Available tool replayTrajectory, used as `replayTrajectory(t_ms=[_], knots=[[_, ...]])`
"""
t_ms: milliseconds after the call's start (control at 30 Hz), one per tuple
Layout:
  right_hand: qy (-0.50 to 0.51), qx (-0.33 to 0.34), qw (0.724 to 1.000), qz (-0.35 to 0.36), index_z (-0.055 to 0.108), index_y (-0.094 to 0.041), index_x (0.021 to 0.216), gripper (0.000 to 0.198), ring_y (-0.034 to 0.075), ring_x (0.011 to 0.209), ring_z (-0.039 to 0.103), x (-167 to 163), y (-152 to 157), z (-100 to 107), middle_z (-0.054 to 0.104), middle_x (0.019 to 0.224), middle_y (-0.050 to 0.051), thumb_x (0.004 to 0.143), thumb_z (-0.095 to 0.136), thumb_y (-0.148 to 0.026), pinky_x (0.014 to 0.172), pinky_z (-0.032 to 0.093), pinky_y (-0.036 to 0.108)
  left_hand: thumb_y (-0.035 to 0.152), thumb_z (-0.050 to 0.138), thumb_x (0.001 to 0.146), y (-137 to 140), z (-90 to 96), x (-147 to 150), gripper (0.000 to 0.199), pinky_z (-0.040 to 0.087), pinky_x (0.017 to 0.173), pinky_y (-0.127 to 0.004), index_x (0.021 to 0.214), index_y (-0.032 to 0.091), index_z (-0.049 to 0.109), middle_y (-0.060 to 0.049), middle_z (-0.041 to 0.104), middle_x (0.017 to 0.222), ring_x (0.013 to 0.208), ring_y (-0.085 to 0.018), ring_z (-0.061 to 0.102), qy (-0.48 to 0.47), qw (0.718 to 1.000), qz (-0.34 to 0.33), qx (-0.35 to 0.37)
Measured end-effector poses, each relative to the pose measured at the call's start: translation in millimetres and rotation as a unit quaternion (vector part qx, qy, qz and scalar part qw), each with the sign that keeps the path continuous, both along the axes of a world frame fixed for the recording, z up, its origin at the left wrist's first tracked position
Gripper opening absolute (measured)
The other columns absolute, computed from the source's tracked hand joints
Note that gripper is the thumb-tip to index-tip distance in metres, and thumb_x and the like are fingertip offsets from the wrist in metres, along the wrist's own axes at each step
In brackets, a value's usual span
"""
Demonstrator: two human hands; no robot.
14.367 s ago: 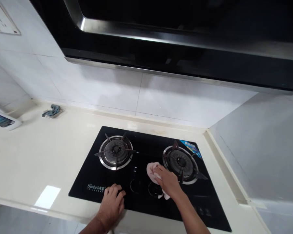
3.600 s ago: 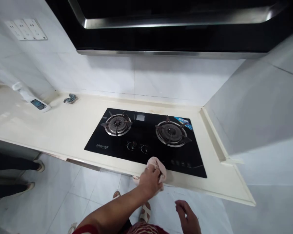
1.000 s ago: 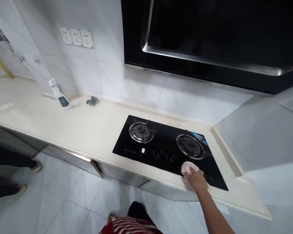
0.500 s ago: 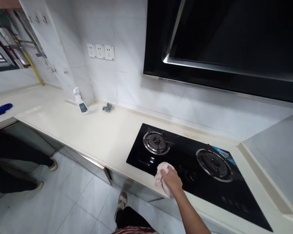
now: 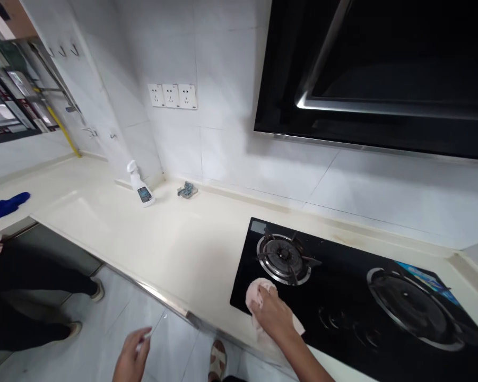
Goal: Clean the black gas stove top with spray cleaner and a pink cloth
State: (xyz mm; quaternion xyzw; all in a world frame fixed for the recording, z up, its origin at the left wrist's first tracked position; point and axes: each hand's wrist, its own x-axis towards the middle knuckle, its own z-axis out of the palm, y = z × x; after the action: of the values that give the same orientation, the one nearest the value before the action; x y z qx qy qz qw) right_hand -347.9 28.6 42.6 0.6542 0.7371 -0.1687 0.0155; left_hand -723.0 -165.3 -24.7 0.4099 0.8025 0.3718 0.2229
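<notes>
My right hand point(image 5: 274, 314) is closed on a pale pink cloth point(image 5: 258, 291), pressing it on the front left part of the black gas hob point(image 5: 322, 286). Part of the cloth hangs over the counter's front edge. The left burner point(image 5: 284, 254) lies just behind the cloth, and the right burner point(image 5: 409, 307) is farther off. Low in the view, my left hand point(image 5: 132, 356) hovers over the floor in front of the counter. Its fingers are curled, with a small whitish thing showing between thumb and finger, too small to name.
On the cream counter point(image 5: 175, 239) stand a white spray bottle point(image 5: 140, 185) and a crumpled grey-blue rag point(image 5: 187, 190). A blue cloth point(image 5: 8, 206) lies far left. The black range hood point(image 5: 374, 79) overhangs the hob. Another person's legs point(image 5: 43, 281) are at the left.
My right hand has slid the pink cloth left across the hob toward its front left corner. My left hand has come into view at the bottom. The view has shifted somewhat.
</notes>
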Motion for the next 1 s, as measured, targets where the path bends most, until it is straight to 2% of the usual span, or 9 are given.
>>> replayTrajectory(t_ms=[100, 167, 333, 467, 567, 667, 767, 867, 1000], knots=[[0.031, -0.005, 0.999, -0.007, 0.051, -0.017, 0.14, 0.055, 0.031, 0.111, 0.064, -29.3, 23.8, 1.6, 0.05, 0.141, 0.018, 0.093, 0.041, -0.046, 0.092, 0.048, 0.042, 0.054, 0.049, 0.088, 91.0, 16.7, -10.4, 0.04, 0.055, 0.095, -0.045, 0.102, 0.023, 0.071, -0.01, 0.068, 0.114, 0.112, -0.029, 0.063, 0.11, 0.987, -0.073, 0.096], [0.043, -0.001, 0.999, -0.013, 0.05, -0.018, 0.14, 0.056, 0.031, 0.113, 0.063, -43.5, 43.4, 2.6, 0.049, 0.141, 0.018, 0.093, 0.041, -0.046, 0.091, 0.048, 0.042, 0.044, 0.048, 0.09, 137.1, 24.2, -15.6, 0.035, 0.053, 0.096, -0.045, 0.102, 0.022, 0.072, -0.011, 0.067, 0.114, 0.112, -0.028, 0.062, 0.183, 0.968, -0.111, 0.129], [0.071, 0.025, 0.997, -0.01, 0.055, -0.022, 0.134, 0.048, 0.027, 0.11, 0.063, -72.3, 86.0, 2.3, 0.052, 0.134, 0.014, 0.094, 0.044, -0.045, 0.09, 0.047, 0.037, 0.036, 0.044, 0.093, 200.5, 15.6, -34.4, 0.032, 0.053, 0.087, -0.041, 0.105, 0.022, 0.071, -0.012, 0.067, 0.115, 0.109, -0.027, 0.061, 0.314, 0.928, -0.149, 0.136], [0.147, 0.059, 0.987, 0.001, 0.052, -0.02, 0.137, 0.05, 0.027, 0.114, 0.061, -91.9, 108.4, -3.2, 0.052, 0.133, 0.014, 0.094, 0.043, -0.042, 0.093, 0.047, 0.036, 0.035, 0.044, 0.094, 215.9, 6.9, -46.5, 0.031, 0.051, 0.083, -0.038, 0.108, 0.023, 0.069, -0.01, 0.067, 0.113, 0.107, -0.026, 0.06, 0.35, 0.919, -0.157, 0.088], [0.242, 0.071, 0.967, -0.037, 0.05, -0.018, 0.139, 0.052, 0.025, 0.112, 0.061, -99.7, 121.0, -11.4, 0.056, 0.125, 0.012, 0.094, 0.038, -0.042, 0.094, 0.047, 0.035, 0.032, 0.046, 0.093, 216.1, 5.2, -47.2, 0.028, 0.049, 0.084, -0.038, 0.109, 0.025, 0.069, -0.009, 0.066, 0.115, 0.108, -0.026, 0.059, 0.357, 0.921, -0.148, 0.052], [0.336, 0.074, 0.933, -0.105, 0.056, -0.016, 0.13, 0.053, 0.024, 0.105, 0.061, -99.4, 136.7, -16.5, 0.061, 0.11, 0.011, 0.093, 0.037, -0.048, 0.094, 0.048, 0.034, 0.031, 0.047, 0.094, 212.6, 4.1, -44.4, 0.027, 0.049, 0.087, -0.039, 0.11, 0.023, 0.068, -0.009, 0.065, 0.116, 0.109, -0.026, 0.059, 0.357, 0.921, -0.145, 0.059], [0.376, 0.116, 0.913, -0.103, 0.058, -0.016, 0.128, 0.057, 0.025, 0.105, 0.059, -92.6, 162.2, -12.3, 0.061, 0.105, 0.01, 0.091, 0.041, -0.055, 0.095, 0.048, 0.035, 0.033, 0.049, 0.096, 210.1, 3.2, -42.6, 0.027, 0.05, 0.088, -0.039, 0.112, 0.023, 0.067, -0.009, 0.064, 0.115, 0.11, -0.025, 0.059, 0.363, 0.918, -0.142, 0.075], [0.318, 0.148, 0.932, -0.095, 0.056, -0.017, 0.134, 0.06, 0.026, 0.112, 0.058, -86.5, 194.4, -2.7, 0.056, 0.118, 0.013, 0.092, 0.037, -0.056, 0.098, 0.046, 0.037, 0.033, 0.049, 0.097, 209.2, 4.1, -42.0, 0.025, 0.051, 0.088, -0.038, 0.112, 0.025, 0.067, -0.007, 0.064, 0.115, 0.109, -0.024, 0.06, 0.367, 0.916, -0.136, 0.087], [0.111, 0.082, 0.987, -0.079, 0.047, -0.025, 0.146, 0.061, 0.034, 0.122, 0.052, -94.4, 228.0, -0.9, 0.044, 0.143, 0.017, 0.092, 0.043, -0.05, 0.1, 0.04, 0.05, 0.031, 0.051, 0.096, 207.7, 6.3, -40.8, 0.023, 0.052, 0.086, -0.037, 0.113, 0.026, 0.066, -0.006, 0.064, 0.114, 0.108, -0.023, 0.061, 0.371, 0.912, -0.14, 0.102]])
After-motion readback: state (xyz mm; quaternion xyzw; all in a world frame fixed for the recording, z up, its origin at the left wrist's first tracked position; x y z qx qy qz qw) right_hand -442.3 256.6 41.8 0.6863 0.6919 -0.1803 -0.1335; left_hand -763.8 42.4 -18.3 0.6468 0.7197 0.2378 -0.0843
